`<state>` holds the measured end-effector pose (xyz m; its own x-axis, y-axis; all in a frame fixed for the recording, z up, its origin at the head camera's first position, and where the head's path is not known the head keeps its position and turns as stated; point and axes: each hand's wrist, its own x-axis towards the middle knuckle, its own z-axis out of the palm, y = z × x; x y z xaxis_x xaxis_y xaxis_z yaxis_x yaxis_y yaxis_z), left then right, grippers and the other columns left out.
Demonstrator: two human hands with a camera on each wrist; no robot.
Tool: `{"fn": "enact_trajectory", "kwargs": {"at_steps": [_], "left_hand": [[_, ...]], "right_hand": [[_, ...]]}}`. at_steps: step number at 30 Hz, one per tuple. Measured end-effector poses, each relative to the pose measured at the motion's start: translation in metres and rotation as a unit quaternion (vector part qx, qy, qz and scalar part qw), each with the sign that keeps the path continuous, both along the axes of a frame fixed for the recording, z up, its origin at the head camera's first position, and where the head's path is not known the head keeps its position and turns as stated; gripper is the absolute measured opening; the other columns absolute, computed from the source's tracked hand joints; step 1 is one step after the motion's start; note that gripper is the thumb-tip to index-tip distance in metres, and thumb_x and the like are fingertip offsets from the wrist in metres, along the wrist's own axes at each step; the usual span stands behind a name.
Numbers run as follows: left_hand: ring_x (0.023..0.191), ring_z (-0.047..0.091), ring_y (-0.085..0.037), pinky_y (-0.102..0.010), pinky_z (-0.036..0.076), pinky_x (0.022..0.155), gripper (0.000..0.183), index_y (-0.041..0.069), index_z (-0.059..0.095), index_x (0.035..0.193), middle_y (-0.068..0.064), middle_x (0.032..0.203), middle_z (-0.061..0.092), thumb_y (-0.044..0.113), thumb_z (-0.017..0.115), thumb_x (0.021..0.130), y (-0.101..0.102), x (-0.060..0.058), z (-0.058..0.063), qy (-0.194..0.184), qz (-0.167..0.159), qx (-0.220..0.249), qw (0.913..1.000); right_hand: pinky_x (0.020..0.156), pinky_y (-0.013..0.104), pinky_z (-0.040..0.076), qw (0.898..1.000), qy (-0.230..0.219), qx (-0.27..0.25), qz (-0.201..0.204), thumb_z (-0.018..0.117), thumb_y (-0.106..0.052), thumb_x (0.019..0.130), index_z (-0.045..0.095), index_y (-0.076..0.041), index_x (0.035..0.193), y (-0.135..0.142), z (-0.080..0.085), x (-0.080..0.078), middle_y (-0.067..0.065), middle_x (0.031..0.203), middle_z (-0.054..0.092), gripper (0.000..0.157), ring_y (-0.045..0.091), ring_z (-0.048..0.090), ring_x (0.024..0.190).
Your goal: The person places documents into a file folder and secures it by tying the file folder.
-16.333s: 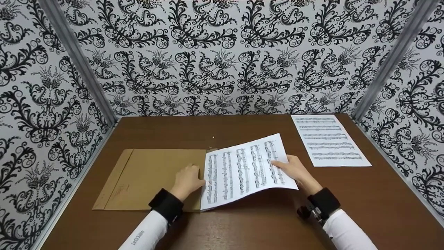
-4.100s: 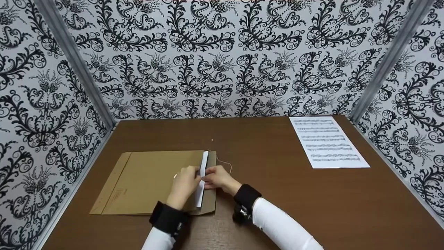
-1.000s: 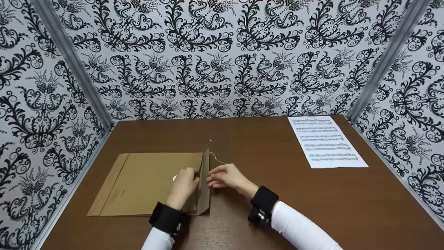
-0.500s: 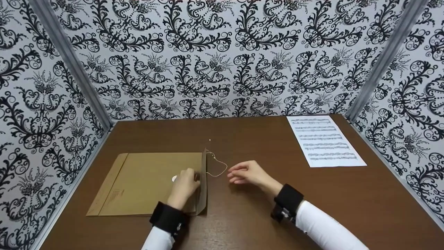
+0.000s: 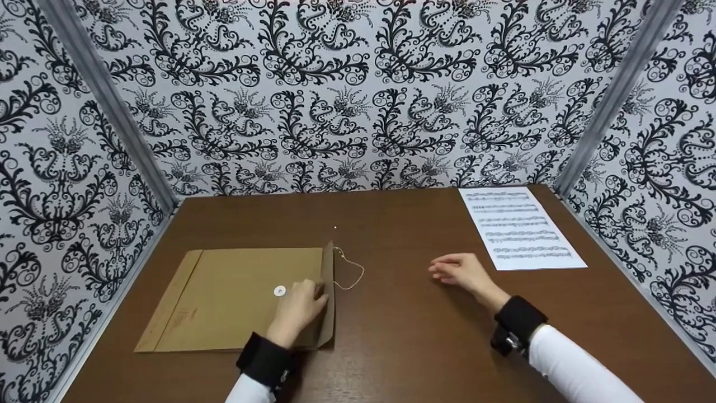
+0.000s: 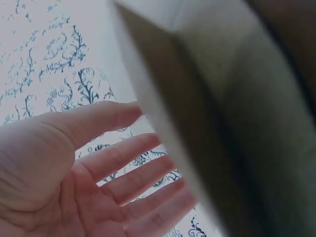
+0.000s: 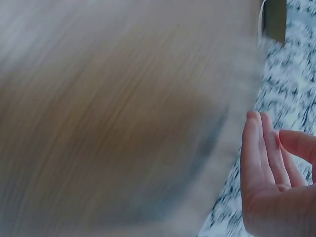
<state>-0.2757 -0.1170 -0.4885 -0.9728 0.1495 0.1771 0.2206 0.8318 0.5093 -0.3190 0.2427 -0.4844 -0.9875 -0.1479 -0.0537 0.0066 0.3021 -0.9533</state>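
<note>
A brown paper envelope [image 5: 240, 280] with a white round button [image 5: 279, 291] lies on the left of the table. Its flap [image 5: 328, 313] stands raised at the right end, and a thin string [image 5: 362, 271] loops out beside it. My left hand [image 5: 299, 308] is at the envelope's mouth. In the left wrist view its fingers [image 6: 126, 158] look relaxed, meeting the blurred envelope edge; their tips are partly hidden. My right hand [image 5: 464, 274] hovers over the table with nothing in it, nearest the sheet music [image 5: 517, 226]; its fingers are loosely extended in the right wrist view.
The brown table [image 5: 391, 347] is enclosed by patterned walls [image 5: 358, 101] at the back and sides. The sheet music lies flat at the back right corner. A tiny white speck [image 5: 335, 227] is on the table behind the envelope.
Earlier, both hands put the music sheets into the envelope; they are now out of sight. Over the last second my right hand moved right, away from the flap and string. My left hand stayed at the mouth.
</note>
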Motion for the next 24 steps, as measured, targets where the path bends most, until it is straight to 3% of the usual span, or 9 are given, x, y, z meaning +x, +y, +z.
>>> {"fn": "enact_trajectory", "kwargs": {"at_steps": [3,8,11,13,16,18,21,24], "left_hand": [[0.068,0.067,-0.027,-0.037,0.050,0.054,0.020,0.000,0.076,0.106,-0.020,0.094,0.076,0.014,0.073,0.091,0.003,0.005,0.002,0.021,-0.008,-0.022,0.9995],[0.089,0.075,-0.038,-0.049,0.060,0.070,0.028,0.003,0.075,0.116,-0.018,0.111,0.076,0.014,0.074,0.091,0.007,0.012,0.005,0.069,-0.018,-0.067,0.9952],[0.095,0.075,-0.035,-0.048,0.061,0.072,0.027,0.004,0.075,0.116,-0.014,0.113,0.075,0.011,0.074,0.090,0.010,0.016,0.006,0.099,-0.026,-0.091,0.9906],[0.097,0.075,-0.033,-0.045,0.062,0.070,0.026,0.004,0.075,0.115,-0.013,0.115,0.075,0.009,0.075,0.090,0.013,0.020,0.007,0.125,-0.035,-0.099,0.9866],[0.099,0.074,-0.030,-0.042,0.062,0.066,0.024,0.004,0.076,0.112,-0.012,0.114,0.075,0.007,0.076,0.089,0.017,0.025,0.006,0.170,-0.047,-0.107,0.9784],[0.102,0.074,-0.031,-0.042,0.062,0.070,0.022,0.005,0.076,0.109,-0.011,0.112,0.075,0.007,0.078,0.087,0.020,0.030,0.005,0.202,-0.054,-0.114,0.9712],[0.104,0.073,-0.032,-0.045,0.062,0.082,0.019,0.007,0.077,0.104,-0.009,0.108,0.076,0.009,0.079,0.086,0.025,0.035,0.003,0.245,-0.062,-0.135,0.9581],[0.107,0.074,-0.034,-0.048,0.060,0.091,0.019,0.008,0.077,0.104,-0.010,0.109,0.076,0.012,0.079,0.086,0.028,0.040,0.002,0.257,-0.074,-0.155,0.9510]], "right_hand": [[0.076,0.018,0.059,0.998,0.025,0.037,-0.048,0.059,-0.007,0.102,0.061,0.020,0.123,0.026,-0.001,-0.001,0.028,0.111,0.075,0.035,0.005,0.076,0.083],[0.070,0.011,0.052,0.985,0.061,0.118,-0.108,0.062,-0.009,0.100,0.063,0.018,0.123,0.068,-0.004,-0.003,0.031,0.115,0.073,0.035,-0.005,0.068,0.079],[0.072,0.012,0.050,0.972,0.078,0.182,-0.129,0.063,-0.009,0.099,0.065,0.015,0.123,0.090,-0.007,-0.003,0.033,0.118,0.071,0.034,0.009,0.073,0.089],[0.079,0.021,0.056,0.962,0.087,0.220,-0.134,0.062,-0.009,0.099,0.064,0.015,0.124,0.104,-0.008,-0.002,0.035,0.122,0.068,0.035,0.027,0.075,0.099],[0.091,0.043,0.059,0.950,0.097,0.263,-0.138,0.060,-0.011,0.099,0.062,0.016,0.126,0.121,-0.010,-0.002,0.038,0.126,0.064,0.038,0.050,0.066,0.114],[0.095,0.057,0.055,0.946,0.097,0.276,-0.139,0.059,-0.011,0.099,0.059,0.017,0.128,0.131,-0.011,-0.001,0.041,0.128,0.060,0.040,0.056,0.062,0.116],[0.100,0.062,0.050,0.940,0.094,0.294,-0.144,0.059,-0.012,0.099,0.057,0.018,0.130,0.143,-0.013,-0.001,0.044,0.131,0.057,0.043,0.058,0.058,0.120],[0.105,0.066,0.044,0.939,0.086,0.306,-0.135,0.059,-0.014,0.099,0.052,0.019,0.133,0.152,-0.014,-0.002,0.047,0.135,0.051,0.048,0.061,0.052,0.125]]}}
